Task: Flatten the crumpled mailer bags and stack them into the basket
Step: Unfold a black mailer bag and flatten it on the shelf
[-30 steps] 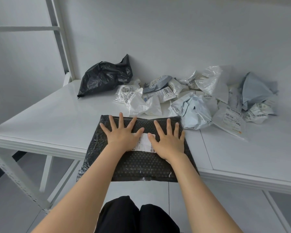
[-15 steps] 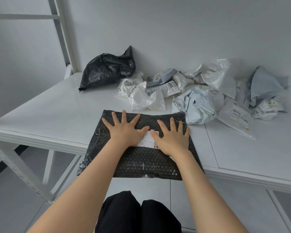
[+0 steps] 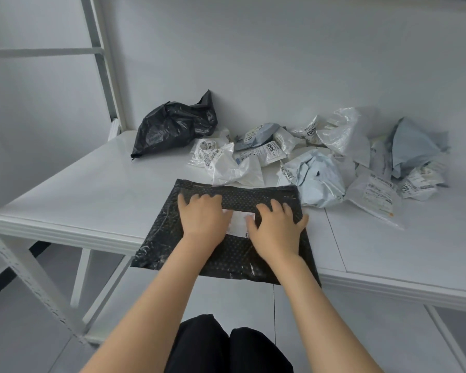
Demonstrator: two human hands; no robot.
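Left hand [image 3: 202,218] and right hand [image 3: 277,228] press palms-down on black bubble mailer [image 3: 226,255] to flatten it; finger curl too blurred to tell; crumpled mailers [image 3: 315,179] wait beyond the fingertips

Under the left hand [image 3: 202,214] and right hand [image 3: 276,230] I see a black mailer [image 3: 226,254] of glossy plastic, dimpled all over with bubble dots. Between the hands is a matt white paper label [image 3: 238,223]. Beyond them lie a crinkled, shiny black film bag [image 3: 172,127] and thin white and grey plastic mailers [image 3: 315,176]. The table [image 3: 92,189] looks smooth, with a faint sheen.
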